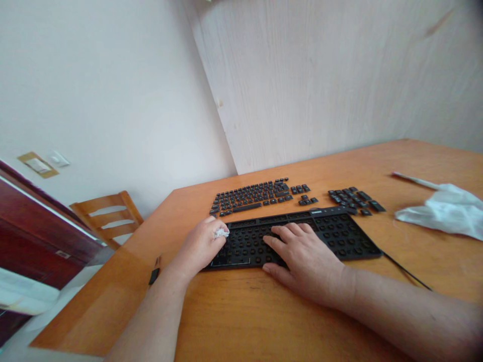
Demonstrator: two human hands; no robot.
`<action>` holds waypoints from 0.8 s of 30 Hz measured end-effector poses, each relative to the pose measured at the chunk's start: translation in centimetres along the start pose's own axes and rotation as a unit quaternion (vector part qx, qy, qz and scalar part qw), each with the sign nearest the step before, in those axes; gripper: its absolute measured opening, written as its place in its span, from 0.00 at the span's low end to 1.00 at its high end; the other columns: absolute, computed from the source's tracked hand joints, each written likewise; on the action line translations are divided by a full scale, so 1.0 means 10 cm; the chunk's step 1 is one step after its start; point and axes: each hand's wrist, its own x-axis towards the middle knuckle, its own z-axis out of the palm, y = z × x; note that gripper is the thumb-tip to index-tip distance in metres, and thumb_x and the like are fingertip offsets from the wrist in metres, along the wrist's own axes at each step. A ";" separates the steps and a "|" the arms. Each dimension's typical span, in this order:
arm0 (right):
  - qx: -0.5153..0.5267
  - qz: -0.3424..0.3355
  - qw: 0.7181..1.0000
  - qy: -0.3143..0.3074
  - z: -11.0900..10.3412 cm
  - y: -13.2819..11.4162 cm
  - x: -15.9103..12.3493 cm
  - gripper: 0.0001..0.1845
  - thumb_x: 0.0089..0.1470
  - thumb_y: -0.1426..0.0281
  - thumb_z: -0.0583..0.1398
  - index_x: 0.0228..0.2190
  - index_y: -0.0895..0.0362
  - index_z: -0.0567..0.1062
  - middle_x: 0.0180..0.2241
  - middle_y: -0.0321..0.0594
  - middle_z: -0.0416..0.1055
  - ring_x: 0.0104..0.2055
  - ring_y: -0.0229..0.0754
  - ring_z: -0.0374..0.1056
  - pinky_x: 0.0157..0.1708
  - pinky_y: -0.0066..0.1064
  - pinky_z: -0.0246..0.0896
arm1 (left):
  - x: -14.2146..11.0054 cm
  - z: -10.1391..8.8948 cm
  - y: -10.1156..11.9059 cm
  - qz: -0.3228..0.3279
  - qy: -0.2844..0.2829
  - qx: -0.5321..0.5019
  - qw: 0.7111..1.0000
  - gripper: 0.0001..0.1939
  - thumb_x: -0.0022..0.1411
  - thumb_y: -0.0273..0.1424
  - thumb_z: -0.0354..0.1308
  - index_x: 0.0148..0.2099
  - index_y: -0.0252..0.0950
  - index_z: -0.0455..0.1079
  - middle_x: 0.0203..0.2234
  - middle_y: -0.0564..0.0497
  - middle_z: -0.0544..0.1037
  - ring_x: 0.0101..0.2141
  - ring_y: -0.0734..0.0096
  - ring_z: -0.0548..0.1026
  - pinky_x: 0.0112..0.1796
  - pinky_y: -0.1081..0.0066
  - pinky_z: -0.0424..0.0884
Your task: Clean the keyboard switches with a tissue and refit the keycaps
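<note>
Keyboard [252, 241], stripped of its caps, lies on the counter [226, 317] in front of the person, both hands on it. The left hand [204, 244] pinches a white wad [222, 233] between thumb and fingers at the left end; dragged over the bare sockets, the wad could snag and shed fibres into them. The right hand [304, 259] is well apart from the left, fingers spread on the board, nothing seen in its grip; uneven pressure there might make the board slide. Off the right end runs the cable [407, 273], which a forearm could catch, jerking the board. Just behind, the loose caps [256, 196] and the number caps [356, 198] sit near the rear edge, so a backward shove would probably scatter their layout.
</note>
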 end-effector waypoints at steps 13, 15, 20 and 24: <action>0.000 -0.001 1.000 -0.002 -0.01 -0.01 0.01 0.27 0.61 0.51 0.54 0.53 0.54 0.74 0.52 0.49 0.70 0.52 0.55 0.63 0.50 0.46 0.53 | -0.03 -0.01 -0.03 -0.006 -0.009 -0.004 1.000 0.09 0.58 0.26 0.54 0.40 0.39 0.73 0.34 0.51 0.73 0.35 0.67 0.73 0.35 0.70 0.64; -0.001 0.000 1.000 -0.003 -0.01 -0.01 0.01 0.27 0.61 0.51 0.54 0.53 0.54 0.74 0.52 0.50 0.70 0.52 0.55 0.63 0.50 0.46 0.52 | -0.03 -0.01 -0.02 0.002 -0.007 0.003 1.000 0.07 0.61 0.28 0.53 0.39 0.39 0.73 0.35 0.51 0.74 0.36 0.66 0.73 0.36 0.70 0.64; 0.001 0.003 1.000 -0.008 -0.02 -0.01 0.01 0.28 0.61 0.51 0.55 0.54 0.54 0.74 0.52 0.50 0.70 0.51 0.55 0.63 0.50 0.46 0.52 | -0.01 -0.02 0.03 -0.003 -0.011 0.049 0.999 0.07 0.63 0.30 0.52 0.37 0.39 0.72 0.33 0.50 0.73 0.34 0.66 0.72 0.35 0.70 0.63; -0.003 0.002 1.000 -0.009 -0.02 -0.01 0.01 0.28 0.60 0.50 0.55 0.54 0.54 0.74 0.51 0.50 0.71 0.51 0.56 0.63 0.49 0.46 0.52 | 0.02 -0.02 0.12 0.001 -0.027 0.062 0.998 0.07 0.63 0.31 0.53 0.37 0.39 0.71 0.34 0.49 0.73 0.34 0.66 0.72 0.35 0.70 0.63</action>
